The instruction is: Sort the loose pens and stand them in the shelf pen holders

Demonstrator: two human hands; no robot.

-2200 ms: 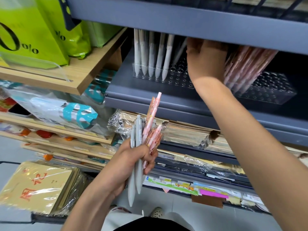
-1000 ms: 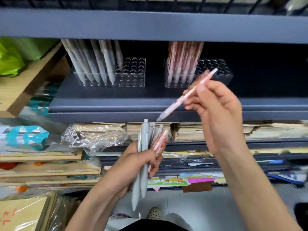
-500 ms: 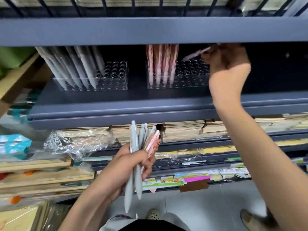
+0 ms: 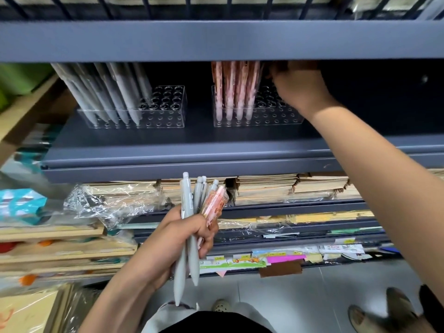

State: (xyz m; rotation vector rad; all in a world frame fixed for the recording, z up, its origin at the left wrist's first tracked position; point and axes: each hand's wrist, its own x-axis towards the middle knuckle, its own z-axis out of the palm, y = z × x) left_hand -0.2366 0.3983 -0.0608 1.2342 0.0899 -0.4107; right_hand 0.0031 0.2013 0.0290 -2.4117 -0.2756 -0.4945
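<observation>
My left hand (image 4: 182,239) grips a bundle of loose pens below the shelf: several grey pens (image 4: 187,200) and a few pink patterned pens (image 4: 215,203). On the dark shelf stand two clear pen holders. The left holder (image 4: 165,109) has grey pens (image 4: 113,94) leaning in its left half. The right holder (image 4: 271,116) has pink pens (image 4: 236,90) standing along its left side. My right hand (image 4: 300,87) reaches in above the right holder, just right of the pink pens. Its fingertips are in shadow under the upper shelf, and no pen shows in them.
The upper shelf's front edge (image 4: 216,39) hangs low over the holders. Stacks of brown notebooks (image 4: 264,186) and crumpled plastic wrap (image 4: 108,200) fill the shelf below. Wooden shelves (image 4: 60,246) stand at the left. A shoe (image 4: 394,311) is on the floor at lower right.
My right hand carried one pink pen from in front of the shelf into it, then moved left over the right holder, where the pen is no longer visible. My left hand's bundle stayed put.
</observation>
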